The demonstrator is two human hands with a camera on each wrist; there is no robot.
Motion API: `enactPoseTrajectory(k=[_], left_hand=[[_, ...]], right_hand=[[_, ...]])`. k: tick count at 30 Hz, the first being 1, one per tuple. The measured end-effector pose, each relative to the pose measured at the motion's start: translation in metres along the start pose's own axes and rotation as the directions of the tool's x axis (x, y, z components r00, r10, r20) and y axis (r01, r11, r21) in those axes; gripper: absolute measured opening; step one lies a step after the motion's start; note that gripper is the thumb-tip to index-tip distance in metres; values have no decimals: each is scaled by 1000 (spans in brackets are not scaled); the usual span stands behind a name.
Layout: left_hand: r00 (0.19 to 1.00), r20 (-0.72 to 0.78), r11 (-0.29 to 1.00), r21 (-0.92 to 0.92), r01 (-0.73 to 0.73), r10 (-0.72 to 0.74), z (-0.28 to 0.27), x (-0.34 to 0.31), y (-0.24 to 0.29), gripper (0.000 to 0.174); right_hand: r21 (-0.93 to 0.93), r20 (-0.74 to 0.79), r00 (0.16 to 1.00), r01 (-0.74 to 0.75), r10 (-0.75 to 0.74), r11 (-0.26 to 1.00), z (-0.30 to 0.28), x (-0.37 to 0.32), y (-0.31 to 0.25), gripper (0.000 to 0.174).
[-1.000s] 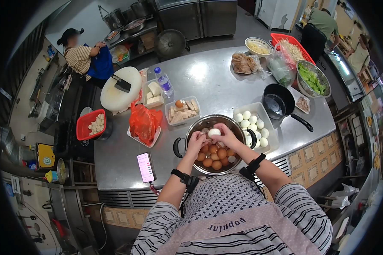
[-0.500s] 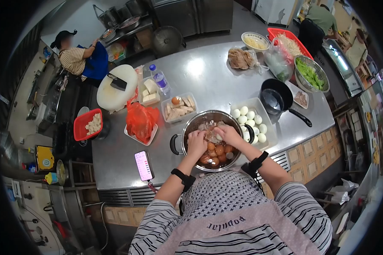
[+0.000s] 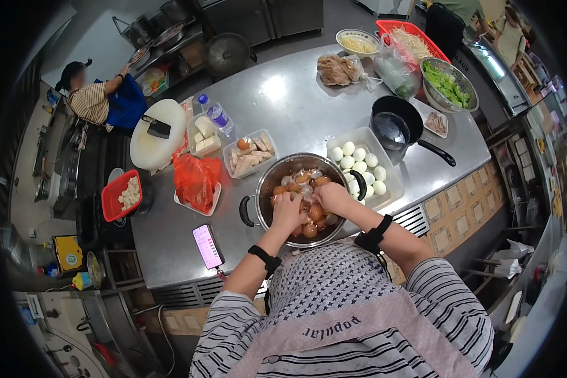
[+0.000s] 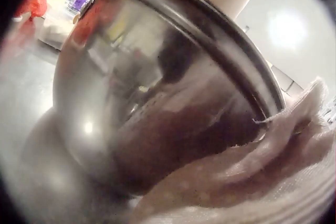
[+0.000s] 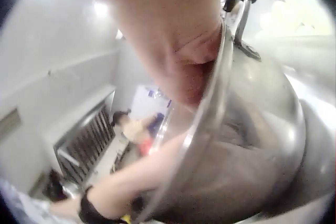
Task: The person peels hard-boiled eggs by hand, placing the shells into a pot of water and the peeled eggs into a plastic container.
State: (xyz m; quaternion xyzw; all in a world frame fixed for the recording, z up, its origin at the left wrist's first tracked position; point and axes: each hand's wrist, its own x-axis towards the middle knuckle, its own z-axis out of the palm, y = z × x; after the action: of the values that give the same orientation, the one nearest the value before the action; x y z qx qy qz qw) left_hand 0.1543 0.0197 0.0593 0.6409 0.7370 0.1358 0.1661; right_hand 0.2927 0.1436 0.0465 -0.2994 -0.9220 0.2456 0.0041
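Both hands reach into a steel pot (image 3: 264,184) with black handles, which stands near the table's front edge. Several brown eggs (image 3: 309,230) and pale shell-like bits lie in it. My left hand (image 3: 288,211) is at the pot's left, its fingers pointing down among the eggs. Across from it, the right hand (image 3: 331,196) dips in near the right handle, fingertips close to the left hand's. I cannot tell whether either hand grips an egg. In both wrist views the pot wall hides the fingers. Right of the pot, a clear container (image 3: 389,183) holds several peeled white eggs (image 3: 359,154).
A black saucepan (image 3: 395,123) stands beyond the egg container. To the left are a tub of pale strips (image 3: 251,162) topped by a brown egg, a red bag (image 3: 196,183) and a phone (image 3: 206,246). Another person (image 3: 94,101) stands at the far left.
The white egg that the right hand held over the pot is no longer visible. Both hands have lowered into the pot among the brown eggs. The head view has shifted, moving the table leftward.
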Motion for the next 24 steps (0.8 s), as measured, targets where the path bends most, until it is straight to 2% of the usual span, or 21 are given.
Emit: enactPoseTrajectory(k=[2, 3, 5, 6, 7, 8, 9, 12, 15, 18, 19, 22, 23, 24], left_hand=[[988, -106, 991, -63, -119, 112, -3, -5, 4, 37], [980, 47, 978, -92, -186, 191, -2, -2, 5, 36], [878, 334, 937, -181, -298, 344, 1, 8, 10, 33], [863, 277, 906, -164, -391, 423, 6, 7, 13, 29], [838, 220, 866, -140, -480, 500, 13, 4, 15, 25], [801, 164, 818, -108, -565, 575, 21, 3, 16, 22], [792, 197, 805, 22, -593, 578, 34, 4, 11, 20], [779, 223, 718, 301, -627, 586, 41, 9, 23, 25], [717, 387, 607, 383, -696, 579, 47, 8, 34, 22], [690, 488, 597, 359, -717, 535, 45, 8, 41, 20], [696, 417, 606, 346, -717, 585, 50, 7, 33, 22], [709, 356, 651, 287, -702, 608, 54, 7, 18, 25], [692, 432, 667, 238, -706, 578, 41, 11, 17, 35], [731, 390, 770, 80, -633, 560, 26, 11, 18, 40]], right_hand=[[253, -180, 983, 3, 44, 967, -18, -6, -5, 25], [427, -221, 971, 9, 94, 904, -26, -10, -3, 25], [720, -267, 941, 50, 210, 692, -49, -20, 7, 26], [879, -148, 916, -51, 372, 475, -68, -29, 7, 28], [768, -386, 859, 97, 337, 633, -68, -31, 24, 26], [755, -418, 802, 45, 427, 654, -68, -37, 41, 25], [657, -551, 738, 95, 390, 748, -65, -42, 61, 24], [467, -535, 719, -186, 444, 864, -53, -62, 103, 23], [339, -463, 751, -340, 471, 877, -19, -76, 133, 22], [265, -510, 741, -349, 437, 899, -3, -86, 136, 24], [175, -584, 722, -333, 370, 926, -11, -87, 123, 25], [143, -713, 671, -143, 202, 979, -40, -75, 85, 27], [242, -686, 698, -50, 207, 969, -54, -71, 66, 26], [340, -656, 726, 40, 206, 940, -67, -67, 44, 25]])
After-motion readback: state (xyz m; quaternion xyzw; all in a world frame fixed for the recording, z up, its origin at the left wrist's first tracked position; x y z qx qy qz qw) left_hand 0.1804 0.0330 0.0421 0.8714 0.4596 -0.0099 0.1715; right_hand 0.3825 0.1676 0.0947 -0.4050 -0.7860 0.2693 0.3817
